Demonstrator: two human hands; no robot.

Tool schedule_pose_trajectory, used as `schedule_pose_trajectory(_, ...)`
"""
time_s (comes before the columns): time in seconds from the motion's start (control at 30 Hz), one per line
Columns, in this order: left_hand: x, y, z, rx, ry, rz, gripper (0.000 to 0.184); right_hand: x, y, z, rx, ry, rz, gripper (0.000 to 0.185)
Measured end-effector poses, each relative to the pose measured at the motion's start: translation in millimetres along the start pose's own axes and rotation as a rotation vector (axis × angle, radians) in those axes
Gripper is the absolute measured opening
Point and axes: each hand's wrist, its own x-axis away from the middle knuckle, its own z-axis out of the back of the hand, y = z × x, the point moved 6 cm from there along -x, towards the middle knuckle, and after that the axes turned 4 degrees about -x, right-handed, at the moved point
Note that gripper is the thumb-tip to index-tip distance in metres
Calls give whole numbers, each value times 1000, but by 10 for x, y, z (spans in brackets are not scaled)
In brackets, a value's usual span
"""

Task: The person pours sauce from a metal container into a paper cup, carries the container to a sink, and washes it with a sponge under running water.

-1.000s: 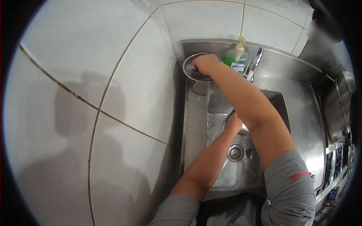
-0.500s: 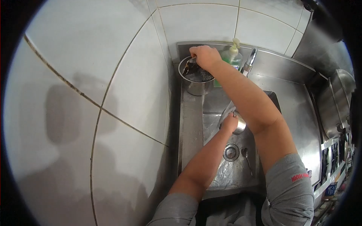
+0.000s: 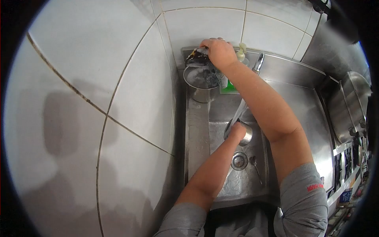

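Observation:
My right hand point(image 3: 222, 54) is closed on a sudsy dark sponge point(image 3: 198, 57) with a bit of yellow, just above the rim of a round metal pot point(image 3: 202, 94). Foamy water and a mesh scourer point(image 3: 215, 76) show at that pot's right side; whether my hand also grips the scourer is unclear. Lower down, inside the sink point(image 3: 223, 132), my left hand point(image 3: 237, 131) holds a small metal cup point(image 3: 247, 134) tilted under a stream of running water point(image 3: 239, 111). My fingers partly hide the cup.
Behind my right forearm stands a pump soap bottle point(image 3: 241, 54) with green liquid, beside the faucet point(image 3: 259, 62). A spoon point(image 3: 256, 168) lies in the sink near the drain point(image 3: 239, 160). Tiled wall point(image 3: 134, 94) borders the left; large metal pots point(image 3: 349, 108) stand at the right.
My right hand has lifted the sponge up out of the pot to above its rim, bringing suds with it. My left hand keeps the cup under the water, its tilt slightly changed.

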Motion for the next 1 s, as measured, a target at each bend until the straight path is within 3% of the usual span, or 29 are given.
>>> schedule_pose_trajectory(0.17, 102, 84, 72, -35, -113, 79, 42, 77, 78, -224, -15, -122, -59, 22)
schedule_pose_trajectory(0.23, -54, -59, -95, 5, -8, 66, 37, 105, 134, -377, -50, -156, -104, 21)
schedule_pose_trajectory(0.3, -27, -51, 5, 46, 98, 62, 34, 119, 195, -367, -286, 51, -162, 18)
schedule_pose_trajectory(0.33, -16, -59, 7, 28, 60, 56, 37, 111, 210, -421, -290, 45, -161, 18)
schedule_pose_trajectory(0.4, 161, 127, 179, -10, -21, 36, 47, 124, 201, -207, -326, 346, -109, 19)
schedule_pose_trajectory(0.43, 229, 224, 238, -29, -62, 22, 54, 115, 189, -154, -324, 346, -109, 19)
schedule_pose_trajectory(0.5, 200, 256, 195, -51, -103, 1, 61, 109, 21, 103, -340, 458, 90, 21)
schedule_pose_trajectory(0.57, 14, -7, 23, 51, -143, 179, 65, 161, -138, 340, -314, 439, 205, 25)
schedule_pose_trajectory(0.6, -100, -77, -46, -47, 63, 0, 55, 231, -277, 472, -289, 414, 322, 29)
schedule_pose_trajectory(0.63, -86, -103, -37, -49, 59, -7, 55, 335, -371, 639, -282, 418, 320, 29)
schedule_pose_trajectory(0.7, -28, -52, -79, 127, -66, -138, 36, 680, -566, 931, -235, 316, 408, 31)
schedule_pose_trajectory(0.73, -18, -32, -129, 89, -97, -149, 27, 851, -576, 1035, -223, 319, 394, 31)
schedule_pose_trajectory(0.83, -970, -904, -1188, 316, -332, -201, 23, 1353, -435, 1219, -165, 213, 319, 32)
schedule_pose_trajectory(0.87, -712, -667, -979, 82, -294, -321, 23, 1521, -279, 1233, -170, 140, 198, 31)
schedule_pose_trajectory(0.97, 341, 135, -234, 13, -436, -55, 25, 2006, 447, 1180, -284, -1, -212, 30)
schedule_pose_trajectory(1.0, 184, -4, -308, 3, -462, -62, 25, 2181, 717, 1156, -367, -53, -376, 31)
